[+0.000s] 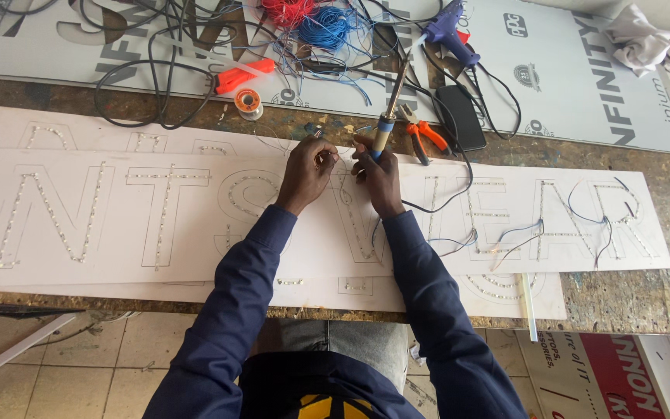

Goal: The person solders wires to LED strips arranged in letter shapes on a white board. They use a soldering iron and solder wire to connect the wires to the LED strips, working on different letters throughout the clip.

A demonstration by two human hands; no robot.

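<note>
Worn wooden workbench w/ paint marks runs across the frame, white sign board (118,225) w/ cut-out letters lying on it. Both hands meet at centre, close together over the board's top edge. Left hand (309,171) pinches a thin wire (321,138) end; right hand (378,174) is clamped round a soldering iron (391,109), tip pointing up-frame. LED strips (48,213) already line the letters at left and centre. Right of frame, loose blue and black wires (533,231) hang across the last letters, so wiring there looks unfinished, approx. most strips placed, joins left to do. Further out: orange pliers (426,136) and a dark phone (461,116) just right of the hands, solder reel (248,102) upper centre-left, blue glue gun (447,27) at top, cable tangle upper left.
</note>
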